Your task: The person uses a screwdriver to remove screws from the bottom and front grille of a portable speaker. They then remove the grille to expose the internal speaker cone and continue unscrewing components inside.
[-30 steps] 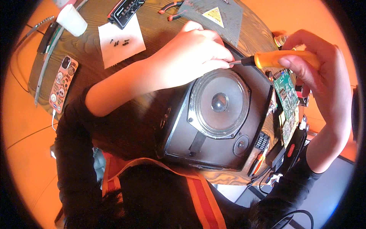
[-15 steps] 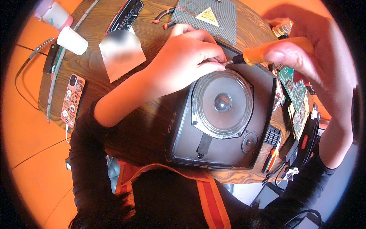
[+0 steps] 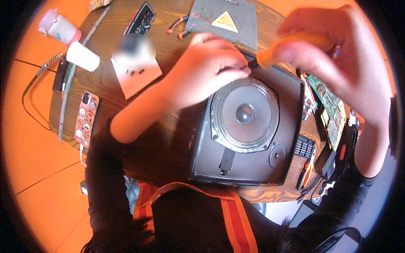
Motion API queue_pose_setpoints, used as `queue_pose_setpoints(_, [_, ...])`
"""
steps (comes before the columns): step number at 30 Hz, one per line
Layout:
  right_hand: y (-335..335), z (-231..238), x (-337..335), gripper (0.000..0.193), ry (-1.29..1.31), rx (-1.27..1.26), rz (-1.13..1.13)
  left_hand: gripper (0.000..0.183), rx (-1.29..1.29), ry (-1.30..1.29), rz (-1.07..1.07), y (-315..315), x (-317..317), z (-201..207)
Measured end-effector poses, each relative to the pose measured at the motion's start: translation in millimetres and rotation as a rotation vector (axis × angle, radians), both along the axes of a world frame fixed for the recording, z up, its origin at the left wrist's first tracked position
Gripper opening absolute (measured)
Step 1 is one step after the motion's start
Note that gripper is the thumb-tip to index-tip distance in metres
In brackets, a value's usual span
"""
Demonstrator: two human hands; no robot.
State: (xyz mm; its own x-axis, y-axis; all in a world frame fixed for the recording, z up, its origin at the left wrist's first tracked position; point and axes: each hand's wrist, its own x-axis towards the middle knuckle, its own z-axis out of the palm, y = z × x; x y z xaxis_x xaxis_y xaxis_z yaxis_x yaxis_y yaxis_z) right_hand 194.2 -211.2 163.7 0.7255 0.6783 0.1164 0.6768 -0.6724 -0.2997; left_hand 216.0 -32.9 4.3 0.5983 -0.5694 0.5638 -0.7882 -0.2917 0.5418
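A black speaker cabinet (image 3: 291,101) lies face up on the table, its large round woofer (image 3: 230,105) and small tweeter (image 3: 277,156) showing. My right hand (image 3: 337,59) is wrapped round the orange handle of a screwdriver (image 3: 266,57), tilted over the cabinet's far edge. Motion smears the handle and fingers. At the woofer's far rim my left hand (image 3: 206,69) is pinched closed beside the screwdriver's tip. Whatever lies between those fingertips is hidden, and so is the tip itself.
Left of the cabinet, small dark screws lie on a white paper (image 3: 137,84). A phone (image 3: 86,118), white cup (image 3: 83,56), grey panel (image 3: 221,23) and red-handled pliers (image 3: 177,27) surround the work. Rightward are circuit boards (image 3: 327,99) and an orange-handled tool (image 3: 304,175).
The screwdriver handle and my right hand have shifted slightly left and turned, now blurred. My left hand keeps its pinch at the rim. The whole view has moved a little.
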Motion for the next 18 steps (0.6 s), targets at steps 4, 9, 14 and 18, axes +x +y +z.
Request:
queue_pose_setpoints(4, [6, 16, 7, 0.020, -0.074, -0.218, 0.329, 0.014, -0.072, -0.022, -0.034, -1, -1, 3])
queue_pose_setpoints(9, [-1, 24, 0, 0.023, -0.106, -0.312, 0.281, 0.014, -0.105, 0.117, -0.077, 3, -1, 8])
queue_pose_setpoints(14, [-3, 21, 0, 0.024, -0.091, -0.285, 0.264, 0.016, -0.073, 0.007, -0.030, -2, 0, 7])
queue_pose_setpoints(18, [-3, 22, -1, 0.024, -0.085, -0.269, 0.254, 0.014, -0.137, 0.136, -0.123, -3, 1, 7])
